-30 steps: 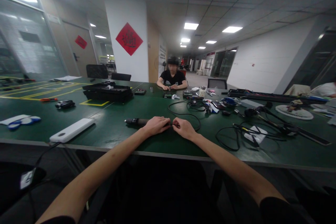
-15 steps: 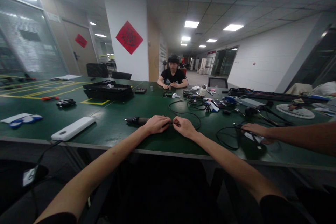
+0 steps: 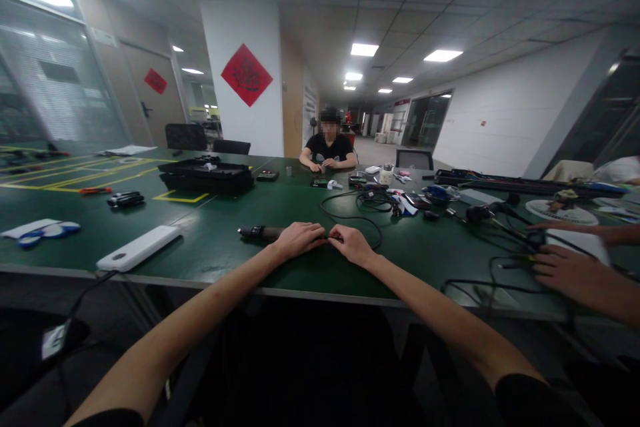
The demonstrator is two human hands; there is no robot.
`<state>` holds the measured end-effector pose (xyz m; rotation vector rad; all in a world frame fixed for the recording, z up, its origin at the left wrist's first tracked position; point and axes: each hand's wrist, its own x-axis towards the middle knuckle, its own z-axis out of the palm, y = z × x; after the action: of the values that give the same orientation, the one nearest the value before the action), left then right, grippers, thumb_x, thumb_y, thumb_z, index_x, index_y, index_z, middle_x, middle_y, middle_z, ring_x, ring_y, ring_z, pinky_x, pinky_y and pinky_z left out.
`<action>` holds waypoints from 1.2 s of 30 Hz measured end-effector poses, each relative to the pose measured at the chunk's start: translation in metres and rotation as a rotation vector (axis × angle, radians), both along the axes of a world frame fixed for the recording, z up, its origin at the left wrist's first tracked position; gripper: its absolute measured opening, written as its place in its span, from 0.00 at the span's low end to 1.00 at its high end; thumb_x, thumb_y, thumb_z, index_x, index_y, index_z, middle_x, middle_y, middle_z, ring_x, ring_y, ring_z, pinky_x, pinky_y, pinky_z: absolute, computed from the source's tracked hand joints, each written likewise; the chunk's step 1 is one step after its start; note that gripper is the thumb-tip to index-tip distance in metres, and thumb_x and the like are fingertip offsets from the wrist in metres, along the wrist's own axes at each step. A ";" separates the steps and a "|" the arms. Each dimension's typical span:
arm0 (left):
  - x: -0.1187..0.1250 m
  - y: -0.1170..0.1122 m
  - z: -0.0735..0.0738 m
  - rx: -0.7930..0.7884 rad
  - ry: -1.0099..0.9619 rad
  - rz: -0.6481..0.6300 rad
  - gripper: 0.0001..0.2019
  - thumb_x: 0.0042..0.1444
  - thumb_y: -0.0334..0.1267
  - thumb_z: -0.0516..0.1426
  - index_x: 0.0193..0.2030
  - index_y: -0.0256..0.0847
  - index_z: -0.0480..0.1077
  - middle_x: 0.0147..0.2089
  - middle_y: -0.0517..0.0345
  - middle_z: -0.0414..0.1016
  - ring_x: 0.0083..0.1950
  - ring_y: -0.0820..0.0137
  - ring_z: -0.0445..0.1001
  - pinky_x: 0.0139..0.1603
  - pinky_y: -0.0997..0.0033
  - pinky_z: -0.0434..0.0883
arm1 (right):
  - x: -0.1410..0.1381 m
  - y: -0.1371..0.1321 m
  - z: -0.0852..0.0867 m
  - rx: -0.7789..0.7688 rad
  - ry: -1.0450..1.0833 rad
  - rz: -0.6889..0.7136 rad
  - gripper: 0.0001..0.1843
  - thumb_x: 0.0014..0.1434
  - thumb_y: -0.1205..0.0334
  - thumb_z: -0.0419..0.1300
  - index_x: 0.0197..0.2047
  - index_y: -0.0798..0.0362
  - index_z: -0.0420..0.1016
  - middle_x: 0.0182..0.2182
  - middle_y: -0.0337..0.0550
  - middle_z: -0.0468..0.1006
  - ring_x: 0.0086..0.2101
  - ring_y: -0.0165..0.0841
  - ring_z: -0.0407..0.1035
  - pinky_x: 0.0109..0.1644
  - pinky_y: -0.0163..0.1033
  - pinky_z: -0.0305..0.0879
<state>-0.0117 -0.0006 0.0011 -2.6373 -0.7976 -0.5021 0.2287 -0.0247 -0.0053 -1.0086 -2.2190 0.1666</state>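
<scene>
On the green table an electric screwdriver (image 3: 254,232) lies on its side, with its black nose pointing left and its brownish body running under my left hand (image 3: 302,238). That hand is wrapped over the rear of the tool, and its palm side is hidden. My right hand (image 3: 351,243) is close by on the right, thumb and fingers pinched together at the tool's tail end, where a thin dark cord seems to start. A black cable (image 3: 373,221) curves on the table just behind my right hand.
A white power strip (image 3: 140,248) lies left, below a black tray (image 3: 206,177). Cables and small parts (image 3: 407,203) clutter the right. At the right edge a co-worker's hands (image 3: 575,277) hold a white box (image 3: 577,245). Another person (image 3: 329,147) sits opposite.
My hands have barely moved. At right, the co-worker's hand has shifted right and nearer, a second hand has appeared, and the white box and cables there have moved.
</scene>
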 end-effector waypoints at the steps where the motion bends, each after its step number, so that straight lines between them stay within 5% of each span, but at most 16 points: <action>1: 0.000 0.000 0.000 0.000 0.004 -0.006 0.18 0.74 0.53 0.47 0.53 0.46 0.70 0.48 0.55 0.77 0.48 0.66 0.77 0.48 0.69 0.69 | 0.000 0.000 0.000 0.001 -0.001 0.003 0.01 0.65 0.63 0.64 0.41 0.50 0.76 0.36 0.41 0.80 0.36 0.33 0.74 0.41 0.35 0.65; 8: -0.001 0.006 0.002 -0.011 0.081 -0.059 0.17 0.74 0.45 0.46 0.53 0.47 0.74 0.46 0.53 0.78 0.46 0.66 0.77 0.47 0.67 0.69 | -0.002 -0.002 0.001 0.047 -0.024 0.029 0.03 0.67 0.63 0.62 0.44 0.50 0.76 0.41 0.43 0.78 0.40 0.35 0.73 0.45 0.38 0.68; 13: -0.030 0.024 0.009 -0.072 -0.021 -0.030 0.17 0.67 0.36 0.51 0.56 0.47 0.76 0.48 0.52 0.79 0.50 0.64 0.76 0.52 0.64 0.70 | -0.004 -0.004 0.007 0.172 0.023 0.005 0.10 0.67 0.63 0.62 0.51 0.50 0.74 0.48 0.48 0.75 0.51 0.41 0.69 0.59 0.48 0.67; 16: -0.057 0.035 0.014 -0.056 -0.122 0.129 0.19 0.64 0.32 0.51 0.57 0.47 0.76 0.51 0.51 0.79 0.53 0.62 0.75 0.55 0.62 0.69 | -0.003 -0.005 0.011 0.208 0.056 -0.005 0.10 0.68 0.64 0.59 0.52 0.50 0.73 0.49 0.50 0.74 0.54 0.44 0.67 0.63 0.52 0.64; 21: -0.099 0.045 0.022 0.117 -0.424 0.638 0.18 0.67 0.33 0.48 0.55 0.46 0.76 0.51 0.49 0.79 0.56 0.55 0.72 0.60 0.53 0.63 | -0.002 -0.008 0.014 0.210 0.075 0.006 0.11 0.68 0.67 0.57 0.53 0.50 0.73 0.49 0.50 0.75 0.53 0.45 0.67 0.62 0.53 0.65; 25: -0.126 0.049 0.020 0.174 -0.566 0.872 0.19 0.68 0.34 0.46 0.54 0.47 0.76 0.52 0.49 0.79 0.60 0.55 0.68 0.64 0.51 0.56 | -0.003 -0.008 0.014 0.213 0.059 0.013 0.12 0.67 0.68 0.56 0.52 0.50 0.73 0.49 0.50 0.75 0.52 0.44 0.68 0.61 0.53 0.66; 30: -0.143 0.054 0.003 0.055 -0.563 1.054 0.19 0.67 0.35 0.46 0.49 0.43 0.78 0.52 0.43 0.77 0.59 0.51 0.66 0.62 0.48 0.56 | -0.003 -0.008 0.014 0.214 0.045 0.020 0.11 0.68 0.68 0.56 0.51 0.50 0.73 0.48 0.49 0.75 0.51 0.44 0.68 0.59 0.52 0.67; 36: -0.140 0.061 -0.015 -0.060 -0.480 1.104 0.16 0.62 0.36 0.50 0.46 0.39 0.78 0.50 0.38 0.78 0.60 0.47 0.68 0.62 0.44 0.55 | -0.002 -0.009 0.015 0.203 0.026 0.015 0.11 0.67 0.69 0.56 0.51 0.50 0.73 0.48 0.49 0.75 0.51 0.44 0.68 0.59 0.51 0.67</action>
<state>-0.1517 0.0599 -0.0141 -1.6845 -2.1825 -0.7476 0.2263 -0.0336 0.0101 -0.8738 -2.1703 -0.0390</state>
